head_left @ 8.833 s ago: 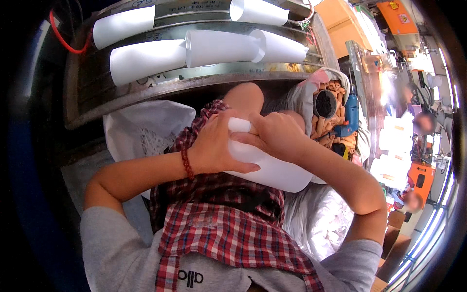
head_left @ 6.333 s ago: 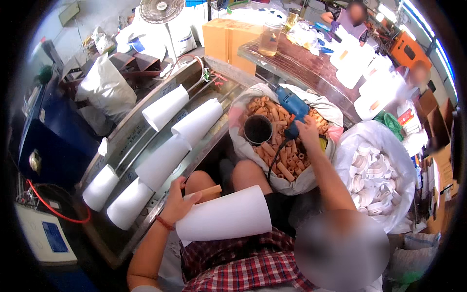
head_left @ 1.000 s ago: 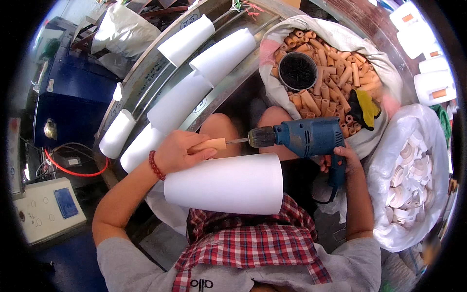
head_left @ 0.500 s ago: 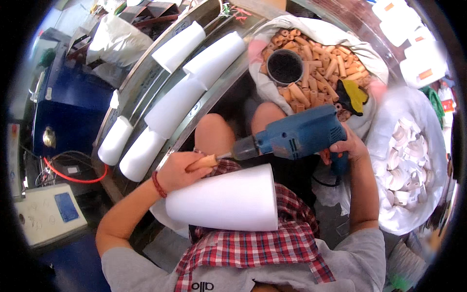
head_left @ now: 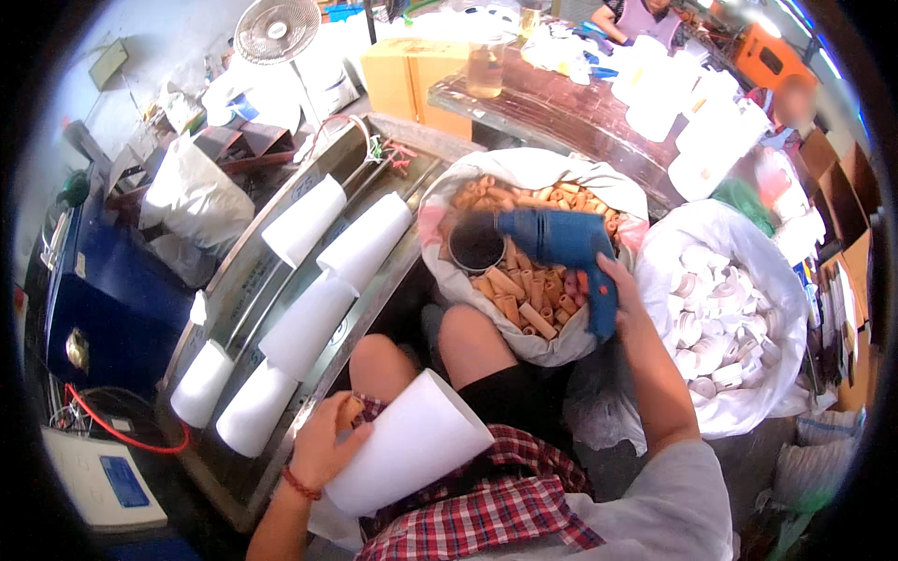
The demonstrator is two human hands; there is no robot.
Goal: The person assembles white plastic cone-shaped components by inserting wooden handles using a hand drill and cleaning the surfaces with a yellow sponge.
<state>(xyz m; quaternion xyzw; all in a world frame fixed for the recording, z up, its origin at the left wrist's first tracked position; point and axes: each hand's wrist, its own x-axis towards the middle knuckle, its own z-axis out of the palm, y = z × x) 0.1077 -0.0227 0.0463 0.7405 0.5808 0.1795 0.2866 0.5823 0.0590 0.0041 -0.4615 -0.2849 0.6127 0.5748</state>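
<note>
My right hand (head_left: 619, 285) grips the handle of a blue power drill (head_left: 561, 236). The drill's front end reaches over a sack of short tan tubular pieces (head_left: 535, 292), by a round cup of dark material (head_left: 477, 245); the tip is blurred. Closed around a similar tan tubular piece (head_left: 350, 409), my left hand (head_left: 325, 444) is beside a big white tapered tube (head_left: 412, 449). That tube lies tilted across my lap on a red checked cloth (head_left: 486, 510), its wide end to the upper right. Only one end of the held piece shows.
Several white tapered tubes (head_left: 309, 323) lie on rods in a long trough (head_left: 253, 210) at the left. A clear bag of white plastic parts (head_left: 720, 327) stands at the right. Beyond are a wooden table (head_left: 561, 117), a cardboard box (head_left: 412, 79), a fan (head_left: 278, 30) and another person (head_left: 645, 23).
My view has tilted up. The drill has swung away from the tan piece in my left hand and over to the sack. The white tube has tipped on my lap.
</note>
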